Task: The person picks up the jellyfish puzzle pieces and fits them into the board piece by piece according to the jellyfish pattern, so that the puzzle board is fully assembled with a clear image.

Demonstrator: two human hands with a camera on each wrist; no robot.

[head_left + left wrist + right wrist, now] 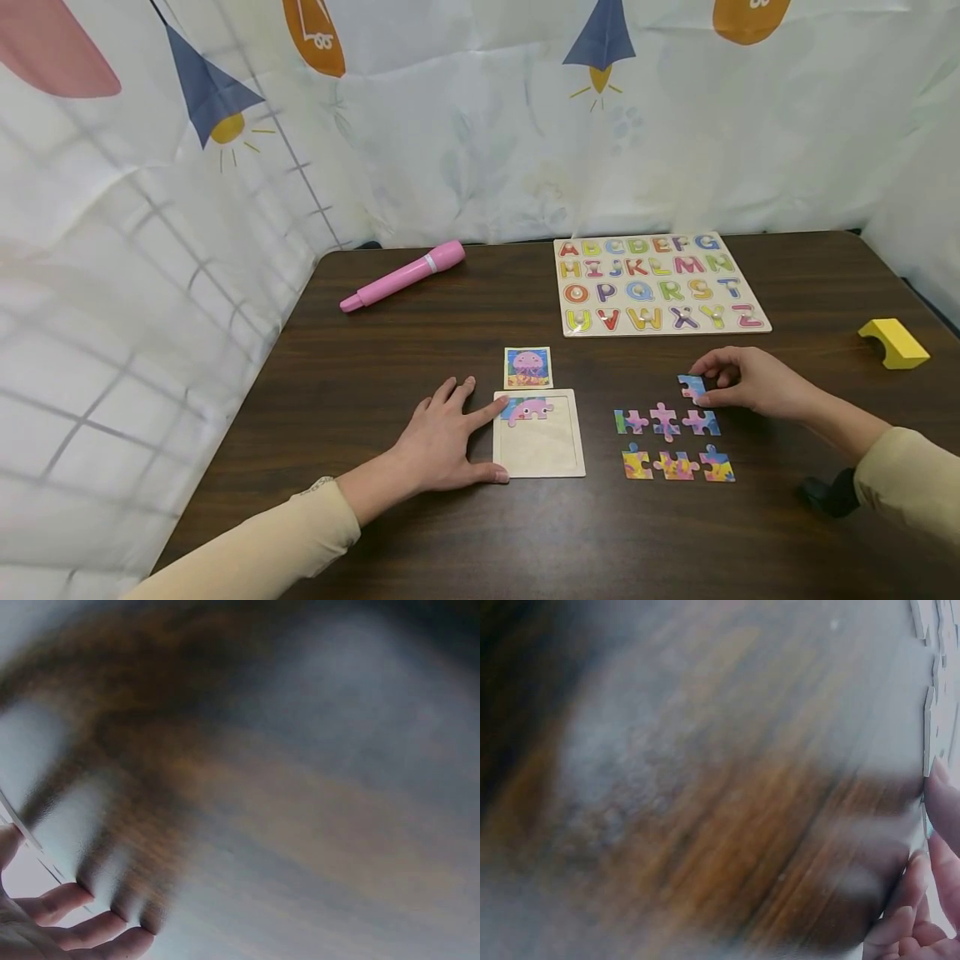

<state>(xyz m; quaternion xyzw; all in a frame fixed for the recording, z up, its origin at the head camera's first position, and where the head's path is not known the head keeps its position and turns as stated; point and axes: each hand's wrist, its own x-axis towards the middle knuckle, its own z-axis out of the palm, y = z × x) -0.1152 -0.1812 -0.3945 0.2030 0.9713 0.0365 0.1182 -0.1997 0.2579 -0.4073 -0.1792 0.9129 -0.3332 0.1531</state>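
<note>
My left hand lies with spread fingers on the table, index fingertip and thumb touching the left edge of a wooden puzzle tray. Joined pink-and-blue jigsaw pieces fill the tray's upper left part. Just above the tray is a small jellyfish picture card. Over on the right, my right hand pinches a blue-and-pink jigsaw piece between thumb and fingers. Below it are two rows of loose jigsaw pieces. In the left wrist view the left fingers show; in the right wrist view, the right fingers curl.
A wooden alphabet board lies at the back right. A pink pen-shaped stick is at the back left. At the right edge sits a yellow arch block. White patterned curtains hang behind the dark table.
</note>
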